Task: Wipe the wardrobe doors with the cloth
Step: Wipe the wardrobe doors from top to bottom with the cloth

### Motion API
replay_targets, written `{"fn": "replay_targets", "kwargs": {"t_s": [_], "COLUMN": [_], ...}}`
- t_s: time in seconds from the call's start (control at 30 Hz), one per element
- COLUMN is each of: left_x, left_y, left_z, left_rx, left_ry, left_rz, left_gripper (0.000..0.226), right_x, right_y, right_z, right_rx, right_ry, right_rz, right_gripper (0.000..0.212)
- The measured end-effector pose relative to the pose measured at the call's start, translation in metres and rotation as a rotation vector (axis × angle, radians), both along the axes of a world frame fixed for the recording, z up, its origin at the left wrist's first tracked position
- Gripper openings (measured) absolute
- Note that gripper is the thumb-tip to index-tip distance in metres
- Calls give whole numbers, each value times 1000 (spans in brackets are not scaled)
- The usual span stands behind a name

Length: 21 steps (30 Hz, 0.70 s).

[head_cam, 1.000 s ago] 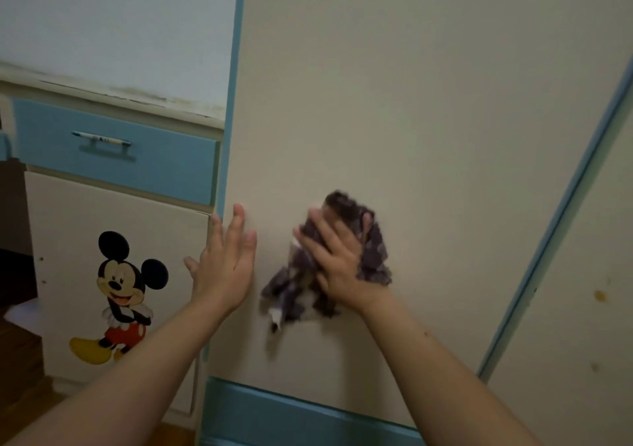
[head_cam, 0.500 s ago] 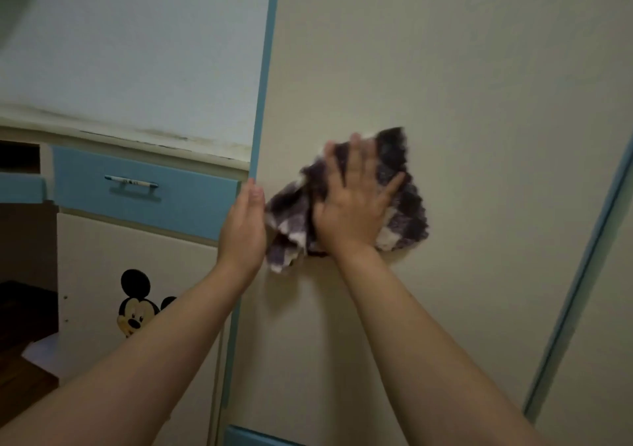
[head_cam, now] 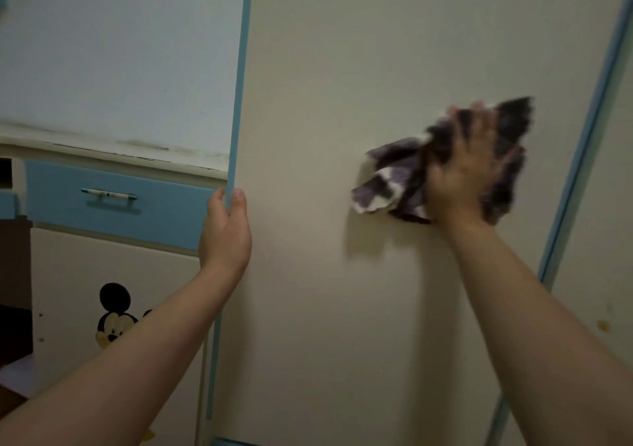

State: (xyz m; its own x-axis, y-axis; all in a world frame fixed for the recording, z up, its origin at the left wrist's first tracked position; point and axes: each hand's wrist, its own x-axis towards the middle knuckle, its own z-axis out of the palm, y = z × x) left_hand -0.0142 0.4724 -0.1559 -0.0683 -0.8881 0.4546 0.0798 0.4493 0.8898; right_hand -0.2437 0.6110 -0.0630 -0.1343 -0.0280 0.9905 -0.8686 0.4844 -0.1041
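Two hands were on the wardrobe door (head_cam: 325, 68): my left hand (head_cam: 224, 236) gripped its blue left edge, fingers (head_cam: 216, 205) curled round it; my right hand (head_cam: 469, 171) pressed the cloth (head_cam: 387, 178) flat near the right edge, fingers straight. I judged overlapping, evenly pressed strokes best.
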Motion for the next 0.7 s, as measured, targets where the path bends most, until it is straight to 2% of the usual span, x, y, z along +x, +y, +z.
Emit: {"fn": "replay_targets", "kwargs": {"t_s": [0.13, 0.37, 0.5, 0.7], "left_x": [-4, -3, -3, -3], "left_y": [0, -3, -7, -12], "left_z": [3, 3, 1, -3], "left_rx": [8, -39, -61, -96], "left_ry": [-59, -166, -147, -107], "left_rz": [51, 52, 61, 39], "left_gripper": [51, 49, 49, 53], "right_x": [-29, -12, 31, 105], "right_y": [51, 27, -21, -117], "right_z": [-1, 29, 48, 31], "right_rx": [-65, -208, -101, 46], "right_ry": [-330, -468, -314, 157], "right_rz": [-122, -141, -114, 3], "right_gripper": [60, 60, 66, 63]}}
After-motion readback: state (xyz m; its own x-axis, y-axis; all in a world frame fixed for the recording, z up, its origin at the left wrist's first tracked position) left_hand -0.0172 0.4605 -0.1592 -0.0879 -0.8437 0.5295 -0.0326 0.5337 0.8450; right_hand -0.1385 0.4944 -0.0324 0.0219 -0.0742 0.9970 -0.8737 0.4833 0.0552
